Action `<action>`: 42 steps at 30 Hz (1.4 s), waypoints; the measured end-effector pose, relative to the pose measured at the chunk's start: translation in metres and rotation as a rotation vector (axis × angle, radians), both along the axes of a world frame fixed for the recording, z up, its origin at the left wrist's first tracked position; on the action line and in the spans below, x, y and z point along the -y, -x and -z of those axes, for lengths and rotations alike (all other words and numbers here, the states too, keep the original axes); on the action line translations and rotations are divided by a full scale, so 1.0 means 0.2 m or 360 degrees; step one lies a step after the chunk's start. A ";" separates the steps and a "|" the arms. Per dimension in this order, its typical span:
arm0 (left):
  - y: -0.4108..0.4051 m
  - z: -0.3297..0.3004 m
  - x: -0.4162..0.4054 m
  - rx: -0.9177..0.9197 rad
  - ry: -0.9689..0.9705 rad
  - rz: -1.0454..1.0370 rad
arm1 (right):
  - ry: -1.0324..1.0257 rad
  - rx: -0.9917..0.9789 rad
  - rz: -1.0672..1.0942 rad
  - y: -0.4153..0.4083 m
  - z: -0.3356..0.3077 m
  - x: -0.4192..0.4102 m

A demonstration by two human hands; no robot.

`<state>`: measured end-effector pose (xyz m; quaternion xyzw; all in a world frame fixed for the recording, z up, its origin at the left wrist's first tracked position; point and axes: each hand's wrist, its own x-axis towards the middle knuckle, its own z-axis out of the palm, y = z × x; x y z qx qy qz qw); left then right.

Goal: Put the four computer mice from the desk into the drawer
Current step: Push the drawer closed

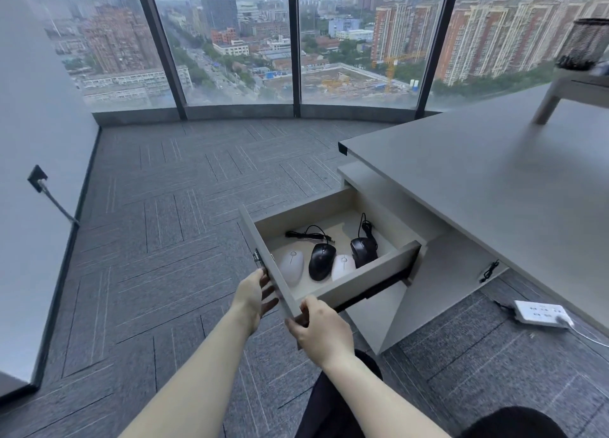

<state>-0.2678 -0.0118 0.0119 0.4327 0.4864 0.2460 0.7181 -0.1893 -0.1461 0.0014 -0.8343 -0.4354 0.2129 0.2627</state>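
Observation:
The drawer (pixel 369 281) under the grey desk (pixel 478 180) is pulled out. Inside lie two white mice (pixel 292 266) (pixel 342 266) and two black wired mice (pixel 322 261) (pixel 362 251), with their cables coiled toward the back. My left hand (pixel 255 297) rests flat against the drawer's front panel (pixel 263 256), fingers spread. My right hand (pixel 321 330) grips the near bottom corner of that front panel.
A white power strip (pixel 540 313) with a cable lies on the carpet at the right. A monitor riser (pixel 573 89) with a black mesh pen holder (pixel 583 43) stands on the desk's far right. A wall socket with a cable (pixel 39 178) is at the left. Windows stand ahead.

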 end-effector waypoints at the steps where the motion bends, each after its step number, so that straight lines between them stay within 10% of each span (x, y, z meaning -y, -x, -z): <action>1: -0.03 0.00 0.00 0.0009 0.0008 0.0015 | -0.0009 -0.0008 0.0033 -0.03 0.00 0.01; 24: -1.12 0.00 0.13 0.0178 0.0235 0.0250 | -0.0442 -0.0389 0.1199 -0.93 0.10 0.15; 42: -1.40 0.01 0.18 0.0317 0.0351 0.0292 | -0.0529 -0.0476 0.1245 -1.21 0.13 0.16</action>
